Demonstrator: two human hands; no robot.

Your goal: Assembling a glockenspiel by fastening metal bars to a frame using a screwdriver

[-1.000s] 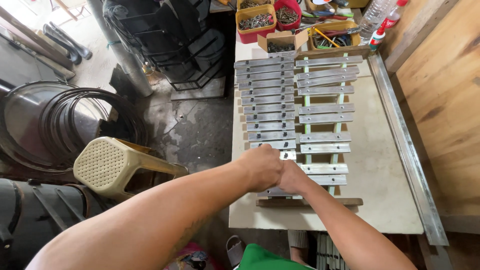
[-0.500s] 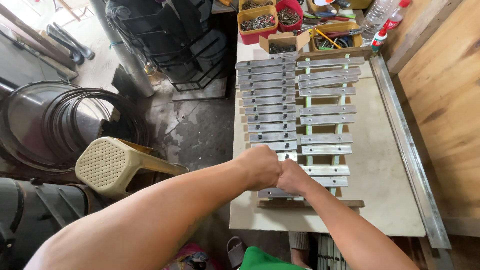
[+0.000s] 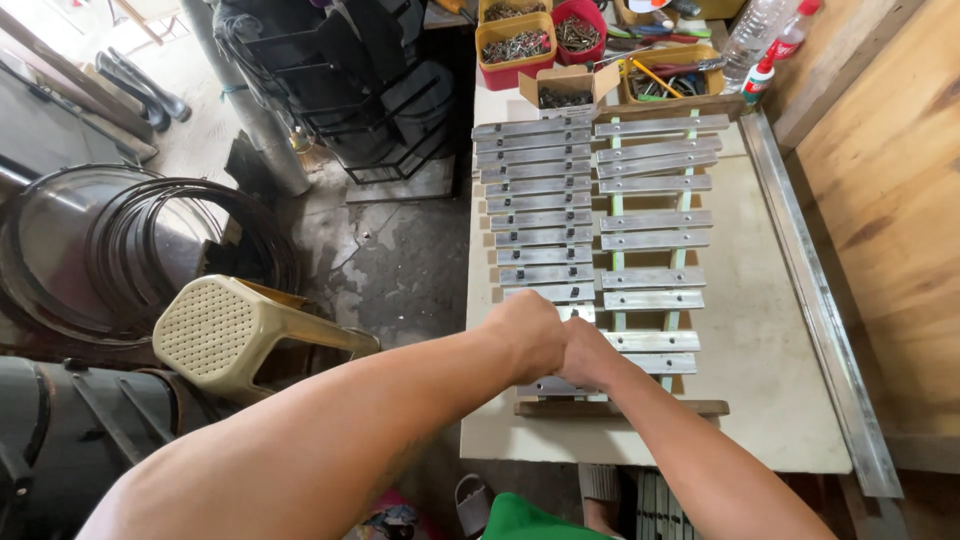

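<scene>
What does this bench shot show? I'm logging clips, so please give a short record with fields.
Left hand: closed, pressed against the right hand over the near metal bars
Right hand: closed, on a bar at the near end
Metal bars: two columns laid across pale green rails
Table: pale top
Far end: red tubs of small hardware
Floor, left: tipped plastic stool

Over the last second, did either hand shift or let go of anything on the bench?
Hardly anything changed. The left hand and right hand remain pressed together over the near metal bar, at the near end of the rows of bars; whether they grip it cannot be told. Nothing was let go or picked up. The table, stool and boxes of screws are as before; only the view drifted slightly.
</scene>
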